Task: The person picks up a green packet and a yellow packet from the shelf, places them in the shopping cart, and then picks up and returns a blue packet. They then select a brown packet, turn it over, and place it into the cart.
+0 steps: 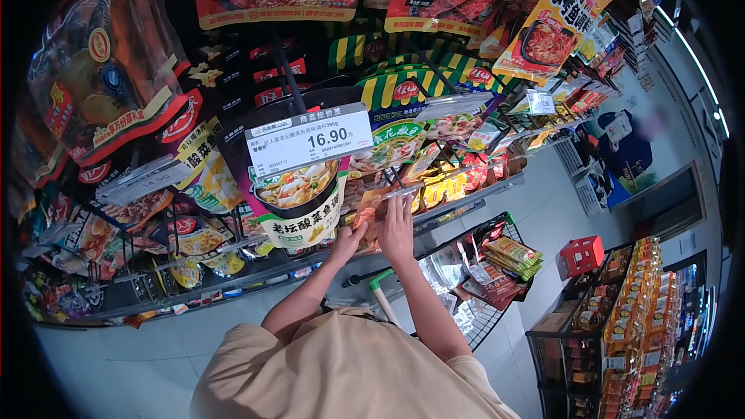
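My left hand (347, 240) and my right hand (397, 229) reach up together to the hanging rack in front of me. Between them is an orange seasoning packet (368, 212), level with a row of similar packets on hooks. My right hand's fingers lie flat over the packet's right side. From below left, my left hand pinches its lower edge. Just left of the hands hangs a purple pickled-fish soup packet (299, 202) under a white price tag (309, 140) reading 16.90.
A wire trolley (497, 306) with a green handle (380, 283) and several packets stands right below my arms. Hanging packets fill the rack above and left. A red basket (580, 254) and a stocked shelf (628, 310) stand right. A person in blue (621, 151) is farther back.
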Demonstrator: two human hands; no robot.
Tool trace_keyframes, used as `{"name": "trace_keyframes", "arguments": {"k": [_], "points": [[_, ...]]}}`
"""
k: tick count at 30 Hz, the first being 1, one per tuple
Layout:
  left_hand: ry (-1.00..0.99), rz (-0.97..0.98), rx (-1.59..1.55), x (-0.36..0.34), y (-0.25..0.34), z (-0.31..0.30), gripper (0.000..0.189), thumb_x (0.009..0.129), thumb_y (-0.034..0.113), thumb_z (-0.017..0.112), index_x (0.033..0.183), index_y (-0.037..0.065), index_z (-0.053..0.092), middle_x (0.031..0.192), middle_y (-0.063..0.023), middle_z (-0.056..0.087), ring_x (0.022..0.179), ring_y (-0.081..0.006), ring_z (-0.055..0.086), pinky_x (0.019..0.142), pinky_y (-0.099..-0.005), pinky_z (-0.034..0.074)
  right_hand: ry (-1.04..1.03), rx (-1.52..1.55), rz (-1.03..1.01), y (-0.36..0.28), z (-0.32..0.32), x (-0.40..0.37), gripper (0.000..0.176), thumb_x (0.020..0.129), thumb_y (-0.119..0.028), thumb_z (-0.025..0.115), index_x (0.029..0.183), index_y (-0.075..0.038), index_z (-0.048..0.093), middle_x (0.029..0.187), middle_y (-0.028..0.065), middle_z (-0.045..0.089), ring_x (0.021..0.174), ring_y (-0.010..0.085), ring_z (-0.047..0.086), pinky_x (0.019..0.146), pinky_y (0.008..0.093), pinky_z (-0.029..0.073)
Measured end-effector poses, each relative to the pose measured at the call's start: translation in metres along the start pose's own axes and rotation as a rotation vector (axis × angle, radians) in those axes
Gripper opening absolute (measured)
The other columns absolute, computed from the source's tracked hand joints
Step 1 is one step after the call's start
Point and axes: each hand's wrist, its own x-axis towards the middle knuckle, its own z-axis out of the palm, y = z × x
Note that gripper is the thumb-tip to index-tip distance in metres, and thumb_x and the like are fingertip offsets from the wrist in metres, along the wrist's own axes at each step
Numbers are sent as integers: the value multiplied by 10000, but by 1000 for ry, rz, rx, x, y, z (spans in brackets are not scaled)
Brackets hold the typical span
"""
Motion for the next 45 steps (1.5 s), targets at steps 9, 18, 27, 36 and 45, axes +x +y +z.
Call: {"name": "trace_keyframes", "arguments": {"k": [9, 18, 27, 36, 45], "points": [[-12, 17, -30, -1, 6, -1, 426, 993, 367, 567, 1128, -27, 658, 1007, -77, 697, 902, -128, 604, 829, -313, 476, 0, -37, -49, 0, -4, 3, 714, 808, 0, 538, 1474, 46, 282, 1525, 237, 309, 1433, 474, 211, 1166, 482, 264], [-27, -74, 8, 7, -1, 2, 434, 992, 368, 571, 1141, -30, 655, 1028, -77, 694, 916, -138, 607, 839, -314, 474, -30, -70, -27, -1, -13, 8, 746, 821, -34, 544, 1502, 22, 244, 1536, 217, 303, 1443, 469, 196, 1174, 532, 209], [87, 39, -72, 3, -7, 9, 571, 956, 490, 571, 856, -65, 663, 665, -179, 623, 636, -220, 571, 662, -404, 461, -45, -59, -43, 0, -9, 4, 757, 810, -79, 576, 1489, 34, 261, 1546, 216, 291, 1450, 476, 176, 1182, 559, 150], [-2, -80, -64, -16, 33, 2, 449, 983, 401, 581, 1090, -26, 667, 926, -73, 680, 821, -134, 571, 765, -323, 472, -46, -68, -54, -1, -10, 5, 749, 817, -89, 559, 1499, 11, 266, 1546, 233, 280, 1450, 473, 177, 1176, 563, 165], [51, -40, -145, -1, 7, 5, 453, 978, 419, 587, 1029, -21, 682, 859, -39, 666, 760, -120, 541, 714, -317, 462, -13, -54, -63, -4, 0, 8, 756, 826, -86, 551, 1529, -83, 274, 1560, 186, 283, 1432, 452, 236, 1148, 567, 220]]}}
